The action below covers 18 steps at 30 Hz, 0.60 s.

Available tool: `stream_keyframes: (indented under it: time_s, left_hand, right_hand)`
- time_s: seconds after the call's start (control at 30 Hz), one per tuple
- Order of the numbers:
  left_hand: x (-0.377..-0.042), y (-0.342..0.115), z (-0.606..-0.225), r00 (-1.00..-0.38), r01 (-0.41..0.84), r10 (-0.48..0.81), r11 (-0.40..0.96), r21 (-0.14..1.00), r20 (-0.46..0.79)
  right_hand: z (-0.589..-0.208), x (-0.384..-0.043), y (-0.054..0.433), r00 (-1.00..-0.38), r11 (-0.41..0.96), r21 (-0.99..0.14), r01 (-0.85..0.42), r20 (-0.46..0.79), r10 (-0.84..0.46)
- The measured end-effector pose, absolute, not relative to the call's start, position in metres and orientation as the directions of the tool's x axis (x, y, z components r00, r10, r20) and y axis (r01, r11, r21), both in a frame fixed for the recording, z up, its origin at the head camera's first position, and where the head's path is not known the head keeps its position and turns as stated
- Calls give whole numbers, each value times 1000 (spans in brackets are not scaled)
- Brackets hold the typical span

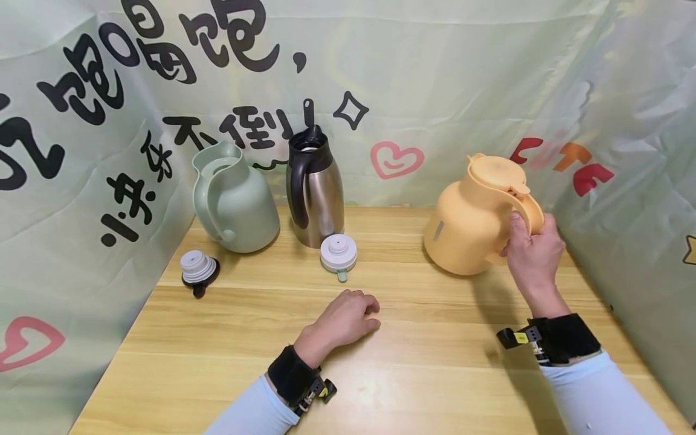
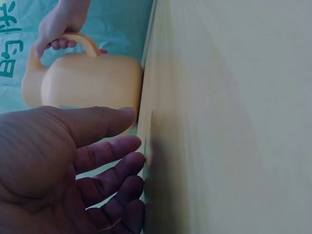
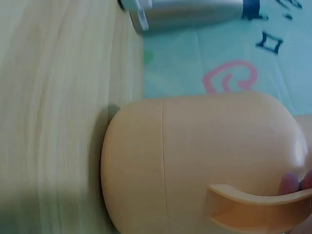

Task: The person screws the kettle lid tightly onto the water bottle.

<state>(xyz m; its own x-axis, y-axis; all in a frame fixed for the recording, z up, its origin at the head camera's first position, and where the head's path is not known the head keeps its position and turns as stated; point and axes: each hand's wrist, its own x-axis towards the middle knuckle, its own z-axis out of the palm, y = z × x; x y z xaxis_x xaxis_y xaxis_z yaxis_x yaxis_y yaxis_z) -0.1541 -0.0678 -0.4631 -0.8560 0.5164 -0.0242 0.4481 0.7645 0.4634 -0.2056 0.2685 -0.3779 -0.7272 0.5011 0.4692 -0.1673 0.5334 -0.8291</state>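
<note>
My right hand (image 1: 535,254) grips the handle of an orange thermos jug (image 1: 462,229), its lid (image 1: 497,172) in place on top. In the right wrist view the jug's base sits right at the tabletop, and fingertips (image 3: 288,184) show behind the handle (image 3: 258,200). My left hand (image 1: 342,317) holds nothing, low over the front middle of the table with fingers loosely bent. Beyond it lies a white stopper (image 1: 339,252) with a small green tab. The left wrist view shows the left thumb and fingers apart, with the orange jug (image 2: 97,80) behind them.
A green thermos jug (image 1: 247,205) without its stopper stands at the back left. Beside it is a lidless steel jug (image 1: 326,205) with a black handle. A white-and-black stopper (image 1: 198,269) lies near the table's left edge. Printed cloth (image 1: 435,78) encloses the wooden table (image 1: 408,386).
</note>
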Motion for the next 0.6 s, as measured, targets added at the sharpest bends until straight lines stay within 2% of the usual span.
stream_keyframes:
  time_s: [0.33, 0.6]
  left_hand:
    - [-154, -68, -462, -851, 448, 523, 764, 464, -41]
    - [-155, -69, -463, -851, 444, 523, 766, 464, -49]
  right_hand:
    - [-383, -228, 327, -699, 517, -853, -69, 411, 586]
    - [-376, -234, 347, -614, 529, -848, 27, 404, 678]
